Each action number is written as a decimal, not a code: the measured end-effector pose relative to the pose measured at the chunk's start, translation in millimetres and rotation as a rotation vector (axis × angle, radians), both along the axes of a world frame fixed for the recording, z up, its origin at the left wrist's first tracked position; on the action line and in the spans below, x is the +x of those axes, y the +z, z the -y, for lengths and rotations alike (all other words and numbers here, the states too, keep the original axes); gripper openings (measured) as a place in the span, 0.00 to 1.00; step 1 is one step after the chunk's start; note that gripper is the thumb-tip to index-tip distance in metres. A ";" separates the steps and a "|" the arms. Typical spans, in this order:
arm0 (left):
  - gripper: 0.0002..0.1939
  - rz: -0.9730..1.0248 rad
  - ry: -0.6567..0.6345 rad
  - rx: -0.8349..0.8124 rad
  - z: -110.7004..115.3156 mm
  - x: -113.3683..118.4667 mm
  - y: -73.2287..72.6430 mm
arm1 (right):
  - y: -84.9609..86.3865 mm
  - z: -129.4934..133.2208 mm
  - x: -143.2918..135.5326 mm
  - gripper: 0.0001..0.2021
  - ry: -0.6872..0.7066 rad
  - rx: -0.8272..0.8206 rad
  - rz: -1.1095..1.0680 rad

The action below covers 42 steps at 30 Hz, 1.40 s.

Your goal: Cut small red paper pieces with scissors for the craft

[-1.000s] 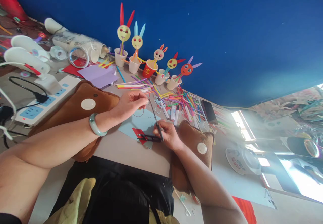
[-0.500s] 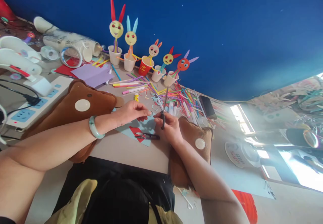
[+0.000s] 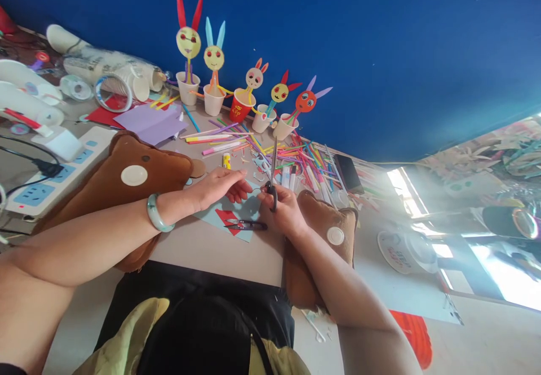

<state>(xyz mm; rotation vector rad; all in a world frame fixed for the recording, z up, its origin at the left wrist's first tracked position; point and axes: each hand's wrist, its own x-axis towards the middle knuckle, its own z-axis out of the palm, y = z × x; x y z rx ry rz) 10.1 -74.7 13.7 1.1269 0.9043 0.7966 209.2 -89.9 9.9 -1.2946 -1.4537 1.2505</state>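
Note:
My right hand is closed around the black handles of scissors, whose blades point up. Its fingertips also touch a small thin piece, too small to make out well. Close by on the left, my left hand has its fingers apart, with nothing clearly seen in it. Under the hands lies blue-grey paper, partly covered by a red paper piece. Small black thread snips rest across both papers.
Brown cushions lie on the left and right. Behind are loose coloured sticks and pens, a yellow glue stick and several cup puppets, including a red cup. A power strip sits at far left, a phone at back right.
My left fingers have spread from a pinch. My right hand still grips the scissors, its fingertips nearer the small piece. The whole view has shifted slightly.

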 end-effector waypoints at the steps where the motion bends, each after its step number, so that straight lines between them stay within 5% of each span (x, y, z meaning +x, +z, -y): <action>1: 0.22 -0.013 -0.015 0.011 -0.3 -0.6 -0.3 | 0.1 -0.2 -0.1 0.16 -0.006 -0.010 -0.008; 6: 0.13 -0.107 -0.092 0.116 1.7 -1.8 -1.1 | -0.8 -0.2 -0.6 0.14 0.029 -0.029 -0.043; 15: 0.08 -0.024 -0.008 0.035 0.8 -1.7 2.9 | -4.4 -0.7 2.4 0.10 0.033 -0.005 0.001; 30: 0.11 -0.106 -0.051 0.115 2.5 -0.5 -0.2 | -0.3 0.8 -0.9 0.14 0.041 -0.003 -0.031; 36: 0.19 -0.033 -0.001 0.026 1.9 -0.8 3.8 | -1.7 0.0 -0.7 0.15 0.045 -0.013 -0.048; 42: 0.13 -0.121 -0.098 0.118 2.9 -0.9 1.3 | -3.6 0.1 0.2 0.15 0.064 -0.008 -0.055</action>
